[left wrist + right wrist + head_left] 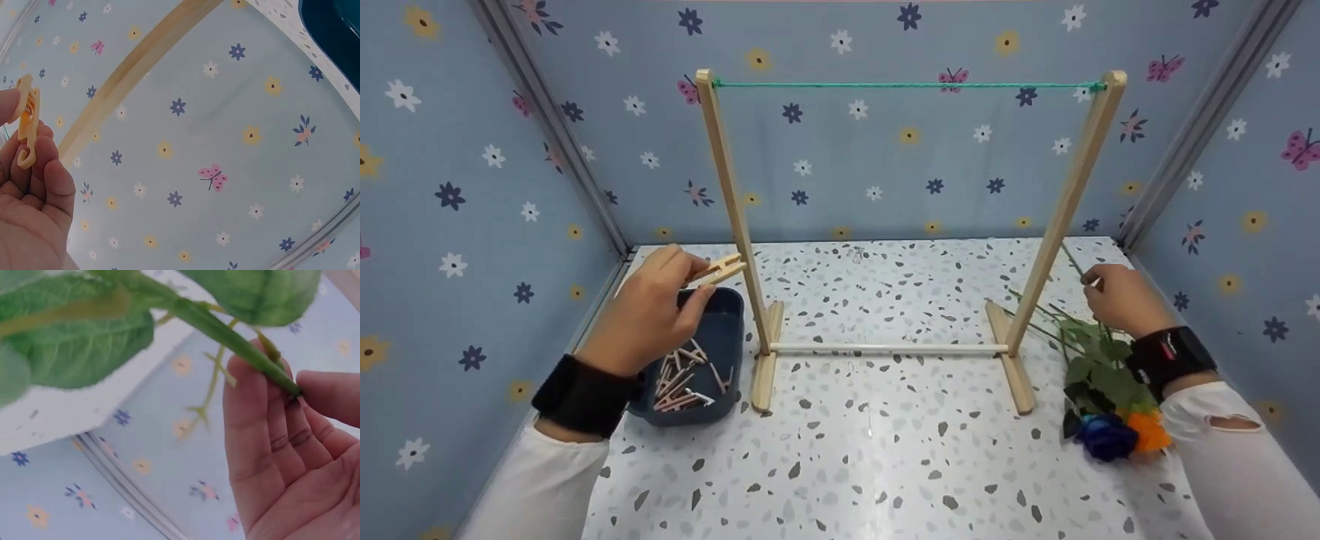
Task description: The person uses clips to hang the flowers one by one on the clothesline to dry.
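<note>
My left hand [649, 319] pinches a pale wooden clothespin [721, 270] between thumb and index finger, above a dark blue bin and beside the frame's left post. In the left wrist view the clothespin [28, 121] stands roughly upright at the fingertips. Over on the right, my right hand [1125, 300] pinches the green stem of an artificial flower. The right wrist view shows this stem [236, 343] between thumb and fingers, with broad leaves [84, 354] close by. A blue rose [1106, 436] and an orange flower [1147, 431] lie toward me; which bloom the held stem carries, I cannot tell.
A wooden frame [885, 349] stands mid-table, with a green string [907, 85] tied across its two posts. Several clothespins [682, 379] lie in the blue bin [727, 322] on the left. Flower-patterned panels [877, 165] enclose the speckled table [877, 465] on three sides.
</note>
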`<action>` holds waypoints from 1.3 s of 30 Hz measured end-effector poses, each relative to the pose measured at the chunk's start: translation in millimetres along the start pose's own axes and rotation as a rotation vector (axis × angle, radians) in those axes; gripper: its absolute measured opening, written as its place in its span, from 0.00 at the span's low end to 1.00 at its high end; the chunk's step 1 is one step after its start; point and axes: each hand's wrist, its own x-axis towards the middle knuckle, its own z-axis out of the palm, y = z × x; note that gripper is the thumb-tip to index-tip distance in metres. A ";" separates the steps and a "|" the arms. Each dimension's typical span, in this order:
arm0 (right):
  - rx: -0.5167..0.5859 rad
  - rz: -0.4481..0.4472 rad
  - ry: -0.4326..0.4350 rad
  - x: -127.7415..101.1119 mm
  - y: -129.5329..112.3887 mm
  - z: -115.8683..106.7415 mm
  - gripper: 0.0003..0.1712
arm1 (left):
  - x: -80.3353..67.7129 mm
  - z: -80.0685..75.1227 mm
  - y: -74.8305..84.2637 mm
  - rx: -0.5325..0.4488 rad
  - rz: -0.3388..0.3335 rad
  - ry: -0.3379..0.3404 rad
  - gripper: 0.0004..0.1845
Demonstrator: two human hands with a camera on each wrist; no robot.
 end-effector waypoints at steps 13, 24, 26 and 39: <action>0.067 -0.017 0.276 -28.6 -42.9 -70.1 0.15 | 12.6 -6.4 9.5 -0.045 0.039 0.006 0.08; 0.289 -0.116 0.581 -54.5 -97.3 -94.6 0.09 | 32.0 -19.1 17.2 -0.067 0.107 0.035 0.07; 0.343 -0.179 0.577 -56.3 -109.2 -92.7 0.08 | 38.1 -22.9 18.0 -0.068 0.111 0.026 0.07; 0.484 -0.522 0.355 -40.7 -186.1 -57.4 0.07 | 93.1 -57.3 24.9 -0.125 0.171 -0.046 0.08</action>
